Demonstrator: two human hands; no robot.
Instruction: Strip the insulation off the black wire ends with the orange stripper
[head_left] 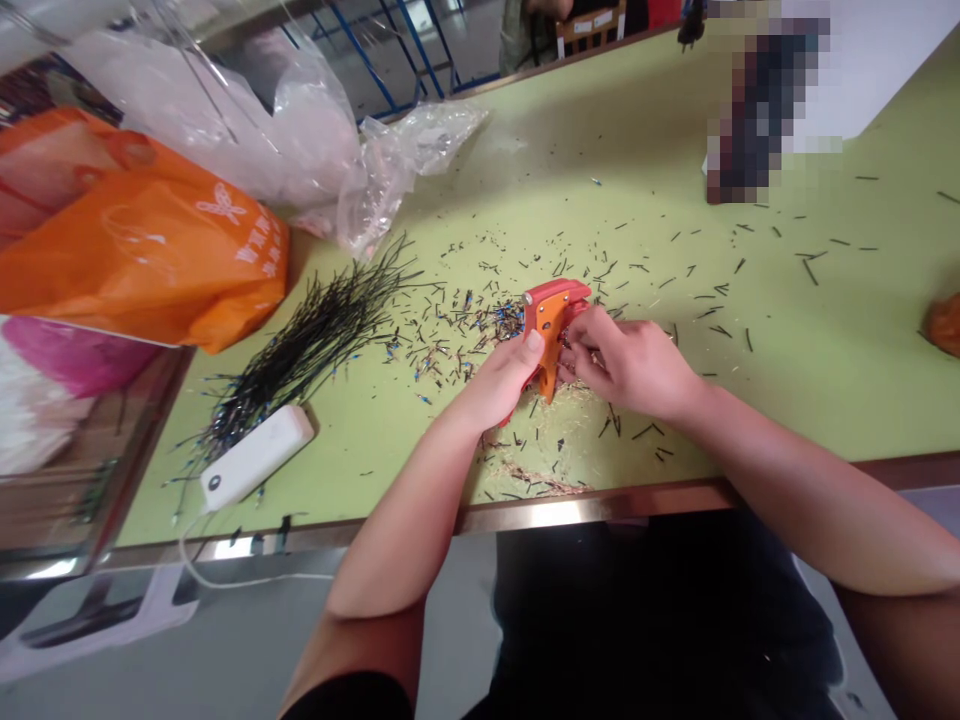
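Short black sleeve (351,698), left upper arm (367,645). Dark clothing (630,610) over body, near black. Forearms (409,490) bare; left hand (504,382), right hand (641,362) likewise.

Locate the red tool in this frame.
In the head view, the red tool is near the centre, held in the left hand, with the right hand at its right side; the wire bundle lies to its left.

Green tabletop (825,340) (shiny metal edge (555,514)), grey floor (247,645), blue metal frame (361,55) beyond.
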